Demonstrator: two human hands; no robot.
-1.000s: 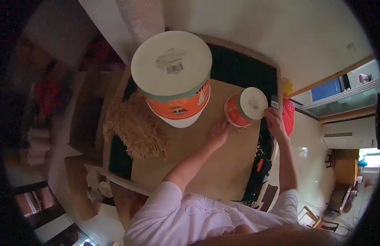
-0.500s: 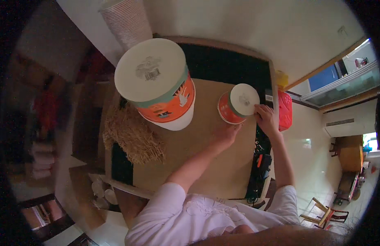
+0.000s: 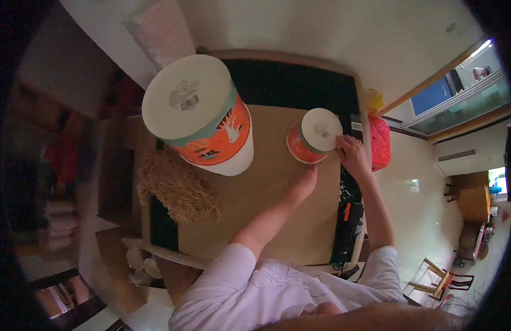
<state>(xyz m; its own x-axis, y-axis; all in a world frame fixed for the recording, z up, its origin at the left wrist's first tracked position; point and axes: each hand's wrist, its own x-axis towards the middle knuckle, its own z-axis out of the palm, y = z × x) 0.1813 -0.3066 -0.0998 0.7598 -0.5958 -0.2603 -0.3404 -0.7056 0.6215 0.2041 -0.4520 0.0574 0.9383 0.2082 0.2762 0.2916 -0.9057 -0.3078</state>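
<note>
A small orange paper tub (image 3: pixel 322 130) with a teal band and a white base stands upside down on the brown cardboard (image 3: pixel 266 231). My left hand (image 3: pixel 306 182) grips its lower edge from the near side, with part of the fingers hidden beneath it. On the tub's right side my right hand (image 3: pixel 353 153) has its fingers closed against the wall near the base. To the left rises a tall stack of larger inverted paper tubs (image 3: pixel 185 99) in orange, teal and white.
Beige shredded paper (image 3: pixel 178 187) lies at the table's left. A black tool with an orange part (image 3: pixel 350 215) sits by the right edge, near white crumbs. A stack of white cups or bowls (image 3: pixel 159 33) stands behind. A red container (image 3: pixel 380 142) is beyond the right edge.
The whole view has shifted slightly, so the tubs appear a little farther left. Both hands stay on the small paper tub, with little other visible movement.
</note>
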